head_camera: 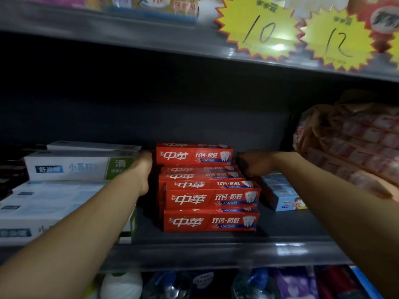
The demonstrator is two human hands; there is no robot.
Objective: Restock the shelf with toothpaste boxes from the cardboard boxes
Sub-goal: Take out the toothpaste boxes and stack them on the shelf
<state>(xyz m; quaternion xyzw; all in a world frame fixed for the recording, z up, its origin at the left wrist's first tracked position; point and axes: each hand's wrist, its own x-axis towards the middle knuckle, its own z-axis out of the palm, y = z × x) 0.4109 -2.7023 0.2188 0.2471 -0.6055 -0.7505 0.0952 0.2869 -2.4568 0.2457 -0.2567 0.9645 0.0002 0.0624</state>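
Note:
Several red toothpaste boxes (210, 220) lie stacked in the middle of the dark grey shelf (216, 253). A further red toothpaste box (194, 155) sits on top of the rear stack, deep in the shelf. My left hand (143, 169) grips the left end of that rear stack, its fingers hidden in the dark behind it. My right hand (252, 162) holds the right end with its fingers curled. No cardboard box is in view.
White and green toothpaste boxes (69, 169) are piled at the left, touching my left forearm. Small blue boxes (280, 190) lie right of the red stack, and a plastic-wrapped pink bundle (356, 143) fills the right end. Yellow price tags (257, 26) hang overhead; bottles (168, 283) stand below.

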